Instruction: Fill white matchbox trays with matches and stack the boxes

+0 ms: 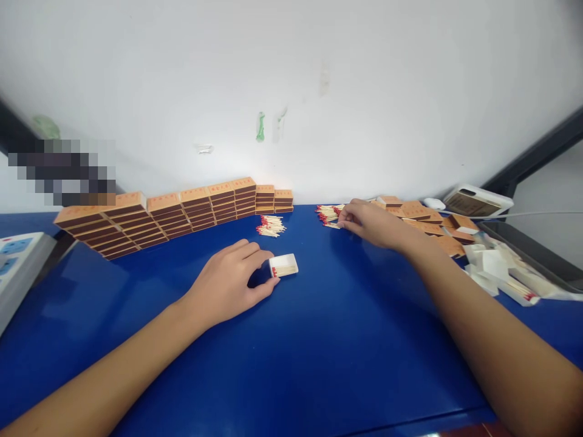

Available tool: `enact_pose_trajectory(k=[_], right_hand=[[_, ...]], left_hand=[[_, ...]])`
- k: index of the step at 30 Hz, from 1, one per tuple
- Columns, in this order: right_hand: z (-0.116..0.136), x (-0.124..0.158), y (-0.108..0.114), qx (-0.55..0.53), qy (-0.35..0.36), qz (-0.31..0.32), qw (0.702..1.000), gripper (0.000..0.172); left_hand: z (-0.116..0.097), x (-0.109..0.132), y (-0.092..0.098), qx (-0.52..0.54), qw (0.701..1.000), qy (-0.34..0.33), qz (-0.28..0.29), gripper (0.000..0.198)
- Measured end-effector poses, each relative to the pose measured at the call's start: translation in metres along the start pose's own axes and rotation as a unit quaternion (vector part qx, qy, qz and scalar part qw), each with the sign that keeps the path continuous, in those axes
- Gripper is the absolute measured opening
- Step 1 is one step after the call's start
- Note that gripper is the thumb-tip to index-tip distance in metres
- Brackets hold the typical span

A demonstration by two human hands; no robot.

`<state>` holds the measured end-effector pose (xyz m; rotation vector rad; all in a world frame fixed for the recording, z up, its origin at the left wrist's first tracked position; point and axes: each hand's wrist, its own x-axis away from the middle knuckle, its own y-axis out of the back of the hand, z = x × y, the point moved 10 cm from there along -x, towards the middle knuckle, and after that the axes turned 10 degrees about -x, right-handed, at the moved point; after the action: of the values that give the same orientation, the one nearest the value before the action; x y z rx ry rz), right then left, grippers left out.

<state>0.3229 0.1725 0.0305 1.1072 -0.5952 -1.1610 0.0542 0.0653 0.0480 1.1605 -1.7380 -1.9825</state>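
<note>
My left hand [239, 276] grips a small white matchbox tray [286, 262] between thumb and fingers, on the blue table. Several red-headed matches [285, 271] lie along the near side of the tray. My right hand [364, 220] reaches to a pile of matches [327, 213] near the wall. Its thumb and fingertips are pinched together at the pile's right edge, around what looks like a match. A second, smaller match pile [272, 226] lies beyond the tray, in front of the stacked boxes.
Stacked matchboxes [200, 203] line the wall on the left. Loose matchbox sleeves [414, 210] lie at the right, near white trays [485, 264], a white phone [478, 200] and a dark flat device [532, 252]. A white power strip [27, 261] sits at the left edge.
</note>
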Motion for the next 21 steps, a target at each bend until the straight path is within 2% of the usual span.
enact_pose_trajectory(k=[10, 21], right_hand=[[0.016, 0.001, -0.002, -0.002, 0.004, 0.027, 1.000, 0.020], [0.017, 0.003, -0.010, -0.080, -0.049, 0.071, 0.993, 0.018]], left_hand=[[-0.001, 0.000, 0.001, 0.001, 1.000, -0.003, -0.001, 0.027], [0.000, 0.000, 0.000, 0.000, 1.000, 0.002, 0.004, 0.028]])
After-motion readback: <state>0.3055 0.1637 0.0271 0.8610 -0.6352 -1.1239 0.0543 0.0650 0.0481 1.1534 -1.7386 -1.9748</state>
